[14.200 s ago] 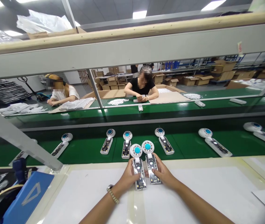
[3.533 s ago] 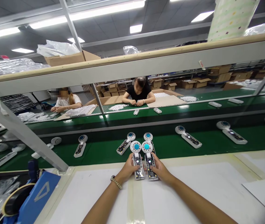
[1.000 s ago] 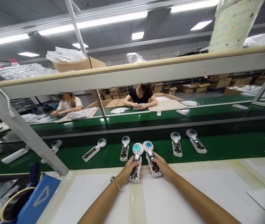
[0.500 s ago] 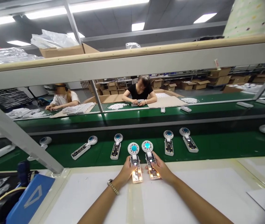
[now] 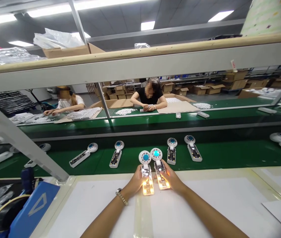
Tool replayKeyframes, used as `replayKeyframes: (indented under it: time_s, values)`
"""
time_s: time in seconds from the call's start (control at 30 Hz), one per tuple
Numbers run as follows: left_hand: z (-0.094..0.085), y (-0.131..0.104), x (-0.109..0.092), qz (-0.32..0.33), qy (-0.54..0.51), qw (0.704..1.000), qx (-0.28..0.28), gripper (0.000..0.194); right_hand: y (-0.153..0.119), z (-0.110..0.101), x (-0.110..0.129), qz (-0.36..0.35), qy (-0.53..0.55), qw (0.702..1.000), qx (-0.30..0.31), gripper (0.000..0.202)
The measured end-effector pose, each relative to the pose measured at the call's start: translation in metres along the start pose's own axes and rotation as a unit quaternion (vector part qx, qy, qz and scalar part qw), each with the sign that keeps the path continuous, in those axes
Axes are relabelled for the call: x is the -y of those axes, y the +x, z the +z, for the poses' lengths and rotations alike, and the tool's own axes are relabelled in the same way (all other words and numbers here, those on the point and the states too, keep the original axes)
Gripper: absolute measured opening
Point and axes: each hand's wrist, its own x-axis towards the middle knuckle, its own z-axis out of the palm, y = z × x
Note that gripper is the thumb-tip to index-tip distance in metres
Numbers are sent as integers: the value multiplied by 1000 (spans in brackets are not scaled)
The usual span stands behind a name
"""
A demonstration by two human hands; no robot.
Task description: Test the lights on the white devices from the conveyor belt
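My left hand (image 5: 134,183) grips a white handheld fan unit (image 5: 146,172) with a blue round head and an open circuit board that glows yellow. Beside it, my right hand (image 5: 172,180) grips a second fan unit (image 5: 159,168), its board also lit. Both units lie side by side at the far edge of the white worktable (image 5: 86,205), heads toward the green conveyor belt (image 5: 229,153). A watch sits on my left wrist.
Several more fan units (image 5: 171,151) lie on the belt. A grey frame post (image 5: 26,145) slants at left, a blue device (image 5: 31,208) below it. Two people work across a second belt (image 5: 204,120). A shelf beam (image 5: 140,64) spans overhead.
The boards of both held units have lit up yellow. The units on the belt have drifted to the left.
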Motion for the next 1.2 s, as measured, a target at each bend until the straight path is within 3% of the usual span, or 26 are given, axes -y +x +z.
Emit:
replayKeyframes:
  time_s: [0.2, 0.37, 0.53, 0.83, 1.2]
  values:
    - [0, -1, 1, -2, -9, 1000, 2, 50, -2, 3, 3, 66, 25, 997, 24, 78]
    - [-2, -1, 3, -4, -10, 1000, 0, 54, -3, 5, 5, 49, 37, 998, 33, 78]
    - [-3, 0, 5, -6, 2, 1000, -11, 56, -3, 4, 1, 31, -12, 999, 0, 73]
    - [-2, 0, 5, 11, -3, 1000, 5, 52, -4, 4, 3, 44, 3, 999, 0, 73]
    - [-4, 0, 7, 5, -53, 998, 26, 62, -7, 4, 5, 17, 17, 999, 36, 70]
